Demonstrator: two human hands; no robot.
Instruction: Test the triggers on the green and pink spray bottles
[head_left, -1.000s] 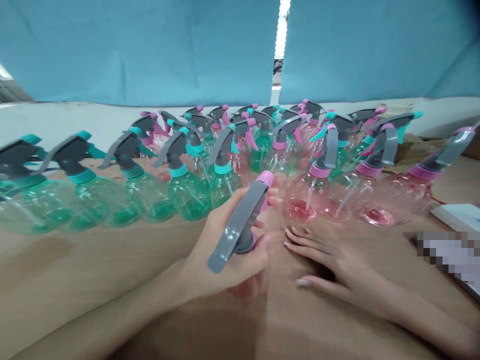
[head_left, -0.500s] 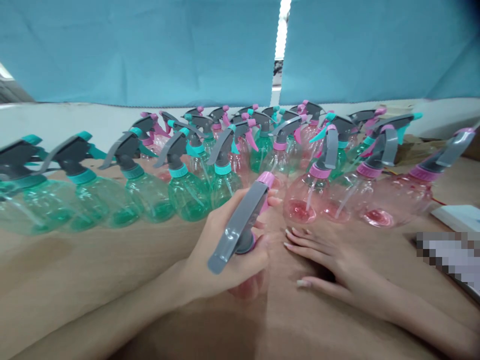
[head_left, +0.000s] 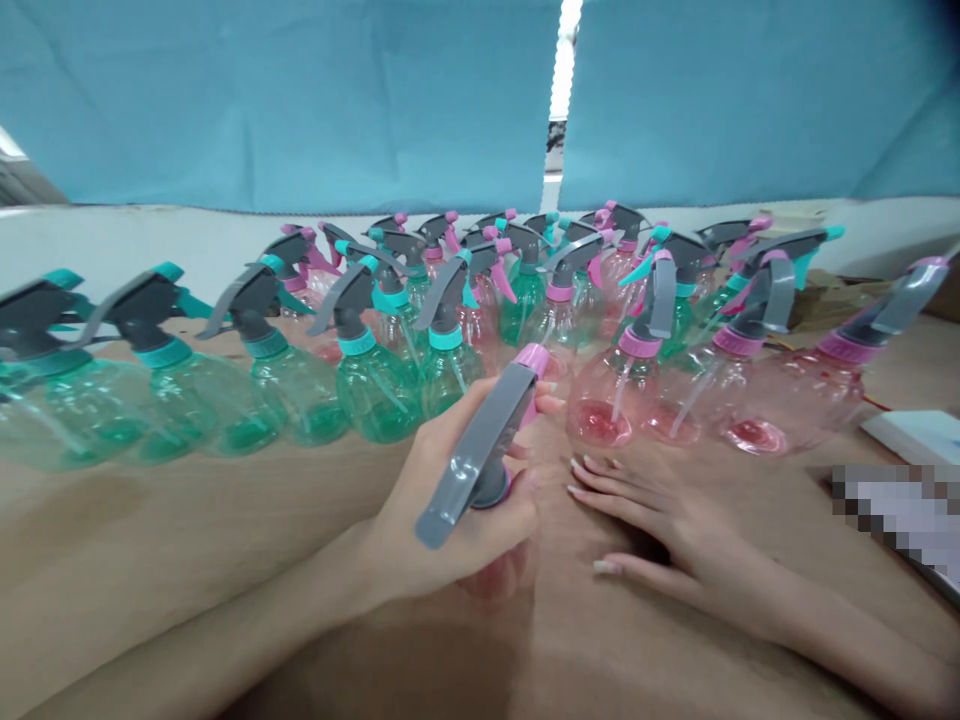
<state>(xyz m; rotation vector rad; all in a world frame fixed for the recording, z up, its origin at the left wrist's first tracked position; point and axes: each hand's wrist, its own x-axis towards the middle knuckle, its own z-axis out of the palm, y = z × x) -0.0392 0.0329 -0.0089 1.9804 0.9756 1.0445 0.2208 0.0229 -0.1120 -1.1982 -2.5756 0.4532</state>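
My left hand is wrapped round the neck of a pink spray bottle near the middle of the table. The bottle's grey sprayer head with a pink nozzle rises above my fingers, and most of its body is hidden below my hand. My right hand lies to the right with fingers stretched out over the tabletop, holding nothing. Just beyond its fingertips stands a clear pink spray bottle. A green spray bottle with a turquoise collar stands beyond my left hand.
Several green spray bottles line the left side, and pink ones stand at the right. More bottles crowd behind them before a blue curtain. A blurred-out flat object lies at the right edge of the wooden table.
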